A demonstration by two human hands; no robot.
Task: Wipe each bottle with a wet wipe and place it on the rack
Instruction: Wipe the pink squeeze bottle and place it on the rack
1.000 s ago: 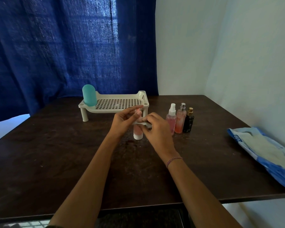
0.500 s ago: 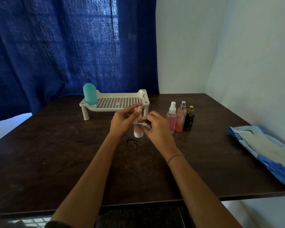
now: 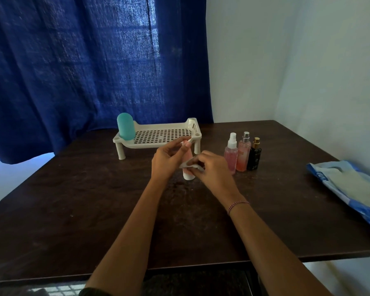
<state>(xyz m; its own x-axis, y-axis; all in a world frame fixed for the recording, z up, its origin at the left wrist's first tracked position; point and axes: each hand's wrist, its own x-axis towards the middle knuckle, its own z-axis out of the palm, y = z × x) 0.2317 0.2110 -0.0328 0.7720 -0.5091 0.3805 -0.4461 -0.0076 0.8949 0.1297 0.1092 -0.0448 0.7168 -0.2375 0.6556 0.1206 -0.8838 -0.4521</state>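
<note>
At the middle of the dark desk (image 3: 73,210), the left hand (image 3: 166,160) grips a pink bottle (image 3: 188,165) upright while the right hand's (image 3: 214,170) fingers pinch a wet wipe (image 3: 188,165) against it. Behind stands the rack (image 3: 158,135); three bottles (image 3: 242,154) wait rightward, a wipe pack (image 3: 350,186) by the right edge, a blue curtain (image 3: 83,60) beyond.

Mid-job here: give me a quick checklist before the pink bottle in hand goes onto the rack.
1. Left hand grips the pink bottle with white cap: ok.
2. Right hand holds the white wet wipe on it: ok.
3. Bottle fully wiped: cannot tell.
4. Free space on the cream perforated plastic rack beside the teal rounded bottle: ok.
5. Three spray bottles upright, clear of the path: ok.
</note>
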